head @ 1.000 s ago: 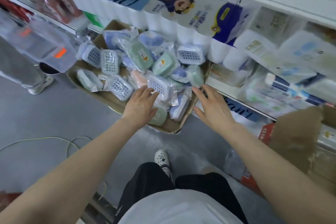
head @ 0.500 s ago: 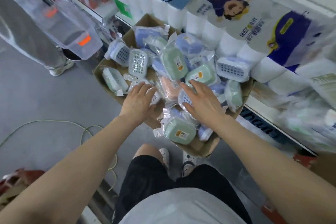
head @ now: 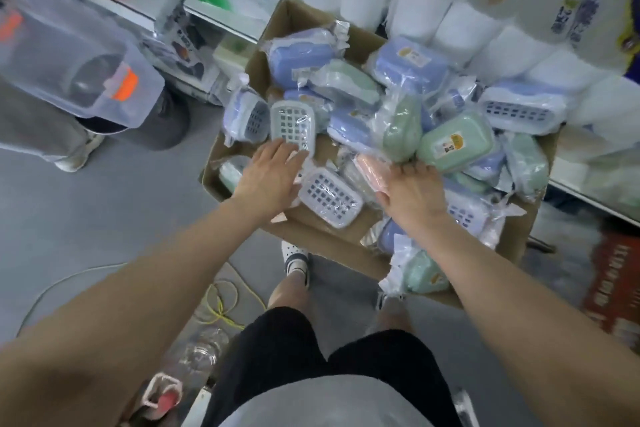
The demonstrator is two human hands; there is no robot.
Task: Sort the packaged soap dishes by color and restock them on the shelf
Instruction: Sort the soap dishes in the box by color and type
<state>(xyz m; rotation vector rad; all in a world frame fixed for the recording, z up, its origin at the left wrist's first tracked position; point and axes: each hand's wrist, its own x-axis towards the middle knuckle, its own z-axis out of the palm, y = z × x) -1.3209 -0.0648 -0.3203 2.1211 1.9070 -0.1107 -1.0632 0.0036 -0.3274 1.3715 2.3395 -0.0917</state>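
- grey shop floor (head: 104, 218) and white tissue-roll packs (head: 485, 45) frame an open brown cardboard box (head: 322, 236), kept beside the shelf for restocking.
- plastic-wrapped blue, green and pink soap dishes (head: 450, 146) are heaped unsorted inside.
- left hand (head: 268, 173) is laid flat, fingers spread; right hand (head: 408, 191) is pressed open on the pile, nothing gripped, seemingly for rummaging by colour.

One open brown cardboard box (head: 304, 232) held two white grid-topped plastic soap dishes (head: 330, 199), bagged, and one pink (head: 369, 168).

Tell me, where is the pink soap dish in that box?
In the head view, the pink soap dish lies mid-box, right by the right hand, just below a green soap dish in the cardboard box.
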